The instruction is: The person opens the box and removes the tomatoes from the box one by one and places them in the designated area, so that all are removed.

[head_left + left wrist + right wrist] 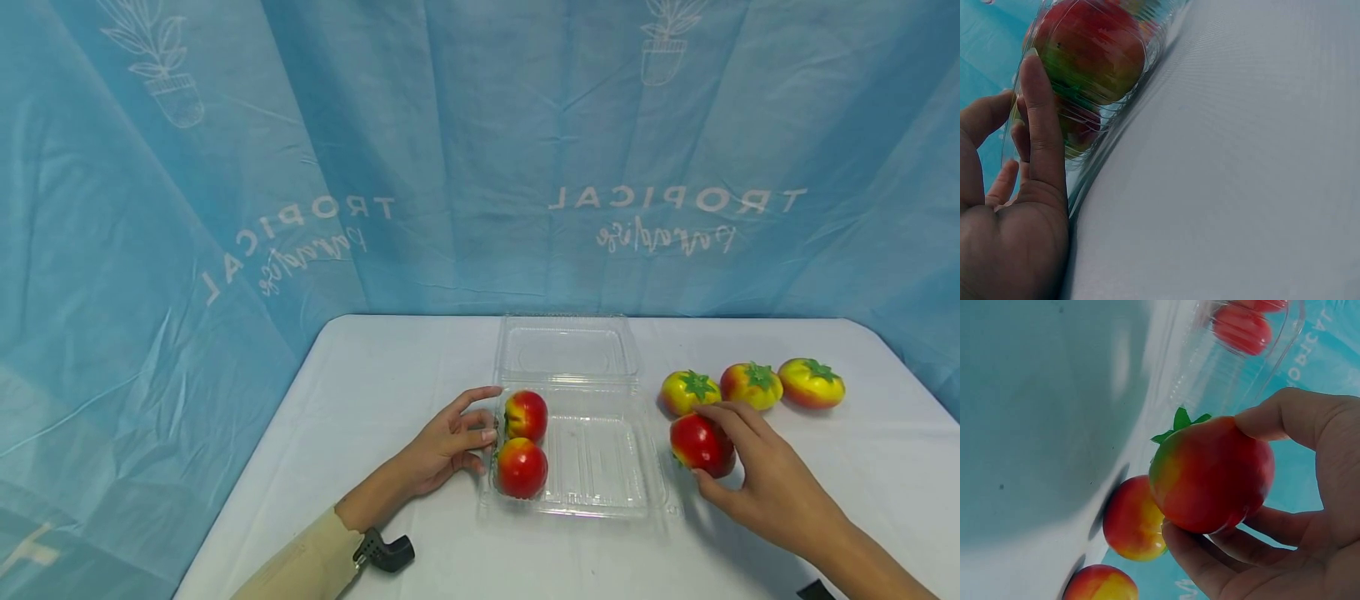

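In the head view, my right hand grips a red tomato between thumb and fingers, just right of a clear plastic clamshell box. The right wrist view shows this tomato with its green leafy top and the right hand around it. Two red-yellow tomatoes lie in the box along its left side. My left hand touches the box's left edge with thumb and fingertips. Through the clear wall, the left wrist view shows a tomato beside the left hand.
Behind the right hand, three yellow-red tomatoes with green tops stand in a row. The box's lid lies folded back toward the far edge of the white table. A blue printed curtain hangs behind.
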The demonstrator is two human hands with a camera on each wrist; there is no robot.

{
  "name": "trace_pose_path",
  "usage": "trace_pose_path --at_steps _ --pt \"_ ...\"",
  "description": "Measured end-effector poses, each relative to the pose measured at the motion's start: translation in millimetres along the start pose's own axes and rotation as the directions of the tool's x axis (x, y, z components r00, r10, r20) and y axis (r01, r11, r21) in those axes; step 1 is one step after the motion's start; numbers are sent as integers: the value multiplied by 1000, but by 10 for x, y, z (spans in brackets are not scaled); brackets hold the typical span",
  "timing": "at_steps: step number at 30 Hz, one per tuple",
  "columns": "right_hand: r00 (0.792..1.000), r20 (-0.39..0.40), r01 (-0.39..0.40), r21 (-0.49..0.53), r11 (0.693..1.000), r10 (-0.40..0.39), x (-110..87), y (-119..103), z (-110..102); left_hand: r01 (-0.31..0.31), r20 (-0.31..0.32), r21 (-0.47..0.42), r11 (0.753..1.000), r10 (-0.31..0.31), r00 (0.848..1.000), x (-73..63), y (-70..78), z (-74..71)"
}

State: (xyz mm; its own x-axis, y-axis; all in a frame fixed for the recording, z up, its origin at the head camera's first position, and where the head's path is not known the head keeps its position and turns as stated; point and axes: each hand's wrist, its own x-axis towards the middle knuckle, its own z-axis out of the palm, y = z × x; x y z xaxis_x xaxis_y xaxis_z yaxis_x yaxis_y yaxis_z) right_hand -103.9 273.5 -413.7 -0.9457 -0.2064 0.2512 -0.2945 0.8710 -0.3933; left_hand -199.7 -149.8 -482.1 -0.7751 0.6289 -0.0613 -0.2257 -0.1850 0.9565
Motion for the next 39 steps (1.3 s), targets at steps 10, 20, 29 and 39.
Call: trace_pose_path --at_steps 10,20,29,39 --pt "999 45 -25 -16 1000 26 -3 44 5 -2 2 5 1000 2 1000 -2 -7 -6" --pt "991 106 -78 -17 997 79 -1 92 -2 -4 2 3 1000 4 1000 4 -10 -4" --pt "994 95 -54 -13 998 55 -7 106 20 -5 4 0 1000 5 1000 -3 9 9" --pt "993 108 -54 -20 998 56 2 144 37 -10 9 -7 1000 10 1000 1 3 -3"
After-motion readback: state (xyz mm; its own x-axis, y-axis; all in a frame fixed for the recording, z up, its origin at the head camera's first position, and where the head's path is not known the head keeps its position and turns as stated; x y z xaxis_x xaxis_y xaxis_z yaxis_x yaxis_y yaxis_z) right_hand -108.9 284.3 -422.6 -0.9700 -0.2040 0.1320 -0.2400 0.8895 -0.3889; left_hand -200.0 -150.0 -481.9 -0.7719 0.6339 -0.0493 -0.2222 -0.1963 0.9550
